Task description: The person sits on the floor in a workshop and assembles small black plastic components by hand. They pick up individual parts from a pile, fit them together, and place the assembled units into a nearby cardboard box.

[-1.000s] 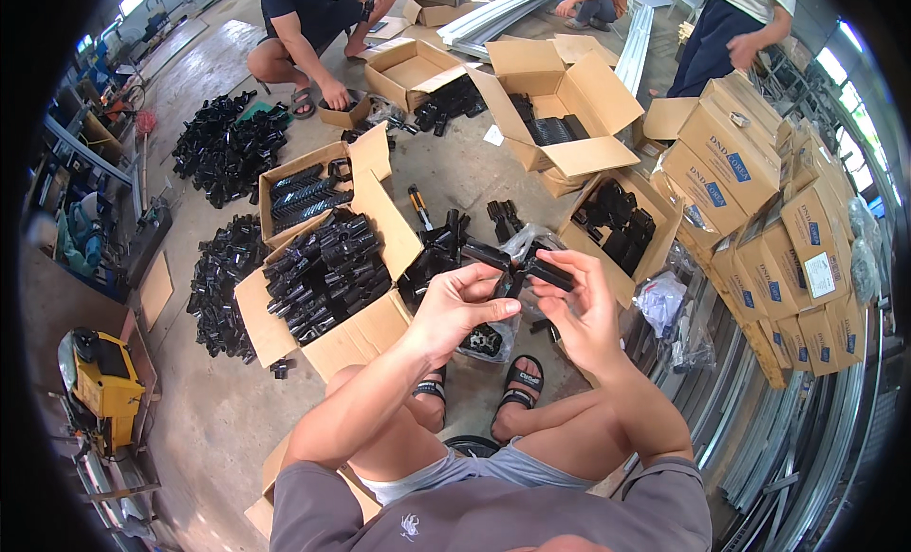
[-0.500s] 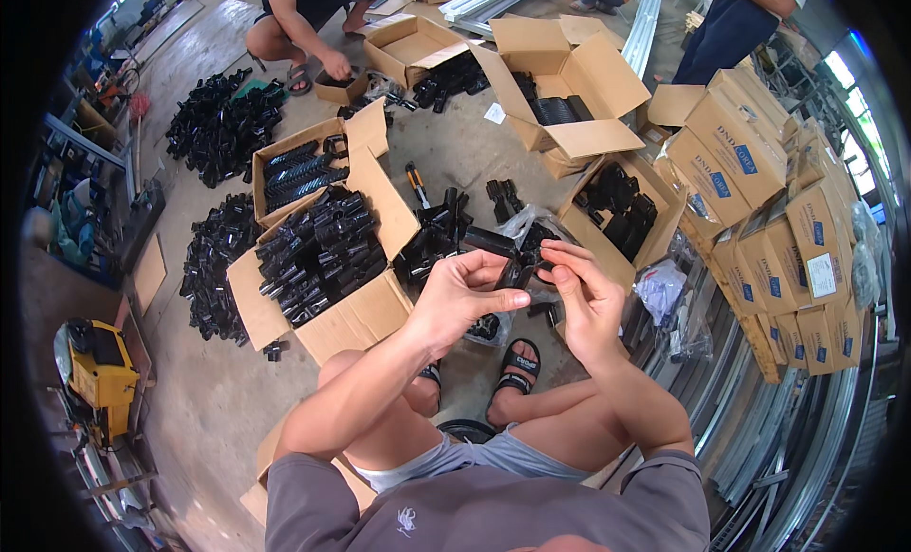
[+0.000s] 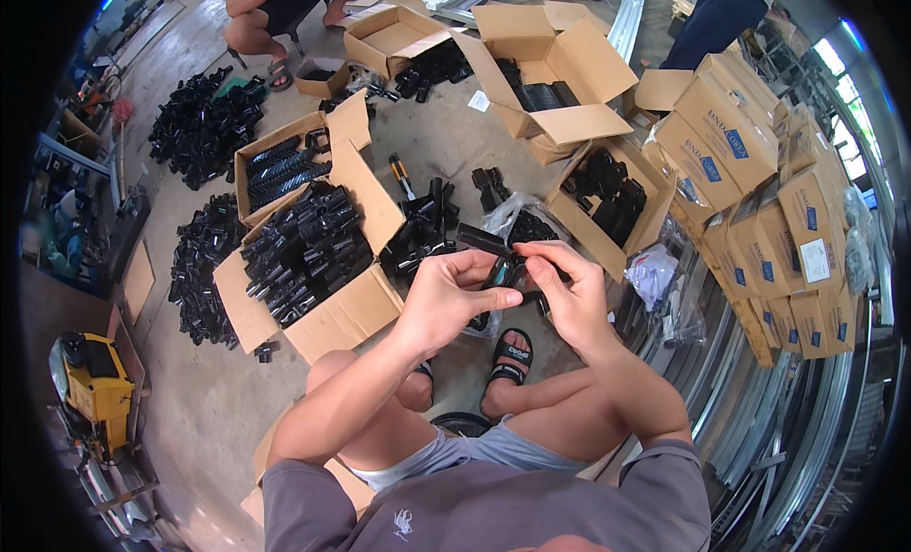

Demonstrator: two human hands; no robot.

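My left hand (image 3: 444, 300) is closed around a glossy black tubular connector (image 3: 481, 239), its thumb stretched along the near side. One arm of the connector sticks out above the fingers. My right hand (image 3: 572, 294) pinches at the connector's right side with thumb and forefinger; whether a smaller piece sits between those fingertips is hidden. Both hands are nearly touching, above a clear plastic bag (image 3: 520, 215) with small black pieces. Just left of the bag lies a pile of black connectors (image 3: 425, 220) on the floor.
An open carton (image 3: 343, 317) heaped with black connectors stands at left, beside loose piles (image 3: 204, 267). Another carton (image 3: 645, 177) with black parts is at right. Stacked closed cartons (image 3: 707, 163) and long metal profiles (image 3: 750, 429) line the right. An orange-handled tool (image 3: 400, 175) lies ahead.
My right hand has moved in closer to my left, its fingers now bent against the connector. At the far left, another person's hand has drawn back from a small box. The view has shifted slightly.
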